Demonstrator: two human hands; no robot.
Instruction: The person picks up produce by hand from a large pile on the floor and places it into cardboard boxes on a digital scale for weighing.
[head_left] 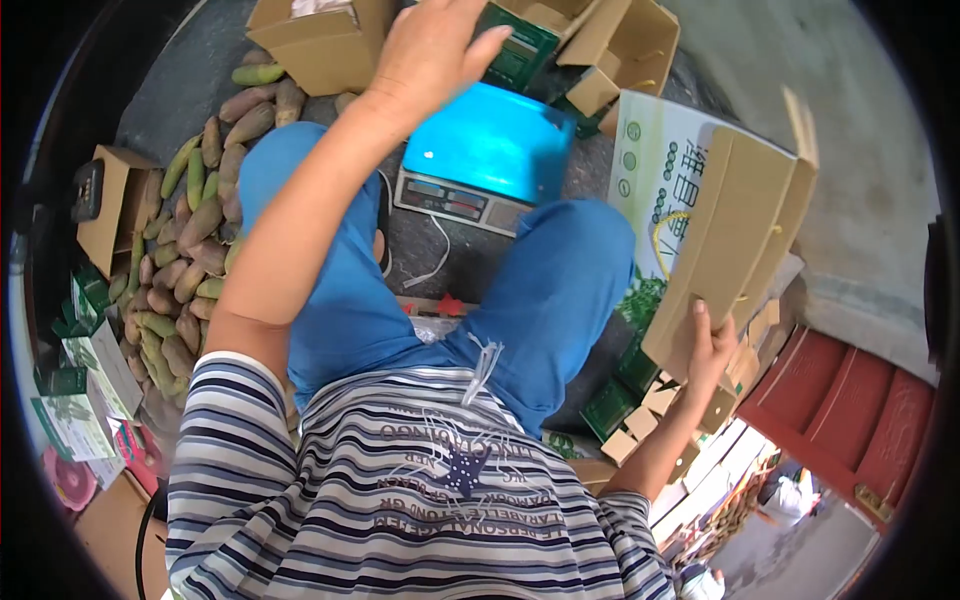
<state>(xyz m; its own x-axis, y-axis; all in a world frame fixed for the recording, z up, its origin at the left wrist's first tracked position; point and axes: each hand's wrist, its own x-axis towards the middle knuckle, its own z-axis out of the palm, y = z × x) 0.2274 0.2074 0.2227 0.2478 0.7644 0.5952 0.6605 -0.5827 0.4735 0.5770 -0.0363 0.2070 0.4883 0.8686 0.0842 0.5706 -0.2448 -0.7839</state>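
My right hand (710, 345) grips the edge of a cardboard carton (735, 215) on the right, thumb on the brown board. The carton stands tilted, with a white printed panel, dark characters and yellow cord handles. My left hand (430, 50) is raised at the top, above the far left edge of a weighing scale (495, 140). Its thumb points away from the palm; the fingertips are partly cut off by the frame, and nothing shows in it. The scale has a bright blue pan and a grey front with a display, and sits between my knees.
Many long brownish-green tubers (190, 250) lie heaped on the left. An open brown box (325, 45) and a green-lined box (520, 50) stand at the top. Folded green-and-white cartons (100, 370) lie far left. A red door (830, 400) is at right.
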